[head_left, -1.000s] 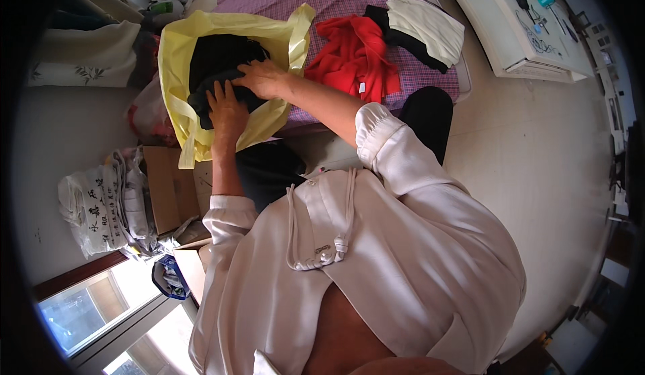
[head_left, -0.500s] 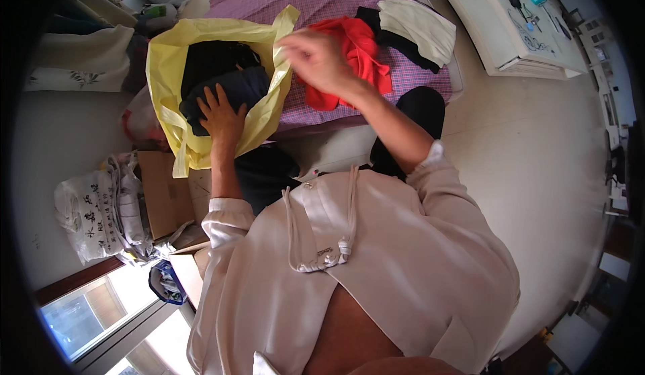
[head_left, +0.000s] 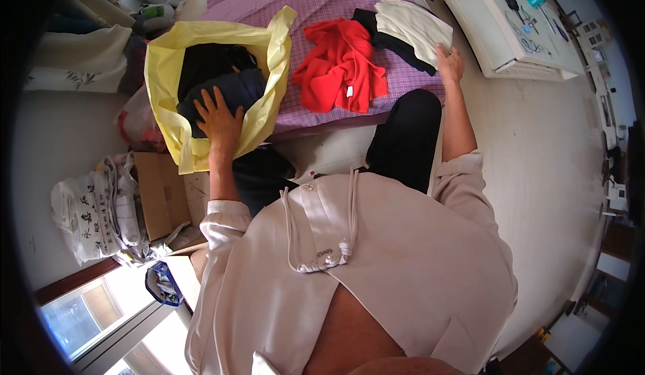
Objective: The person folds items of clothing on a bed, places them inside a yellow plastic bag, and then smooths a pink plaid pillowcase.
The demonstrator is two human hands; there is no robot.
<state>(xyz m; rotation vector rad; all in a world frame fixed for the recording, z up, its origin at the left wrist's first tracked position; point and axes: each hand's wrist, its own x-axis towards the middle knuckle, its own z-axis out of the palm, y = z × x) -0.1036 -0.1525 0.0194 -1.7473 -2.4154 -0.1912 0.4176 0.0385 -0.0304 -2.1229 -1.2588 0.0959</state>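
A yellow plastic bag (head_left: 269, 82) stands wide open at the left of the bed, with dark folded clothes (head_left: 245, 89) inside. My left hand (head_left: 220, 121) lies spread on those clothes, palm down. On the right, my right hand (head_left: 451, 64) grips the near right edge of a folded cream garment (head_left: 411, 25), its thumb over the cloth. Under the cream garment, a black garment (head_left: 401, 48) shows along the near side. Between the bag and this pile lies a crumpled red garment (head_left: 341, 66) with a small white label, touched by neither hand.
The bed has a purple checked sheet (head_left: 322, 0). To the right stands a white table (head_left: 484, 29) with cables and small tools. A cardboard box (head_left: 161, 193) and plastic-wrapped bundles (head_left: 87, 214) are at the lower left. My knees are against the bed's near side.
My right hand has moved from beside the bag's rim across the red garment to the cream garment's edge. My left hand stays on the dark clothes.
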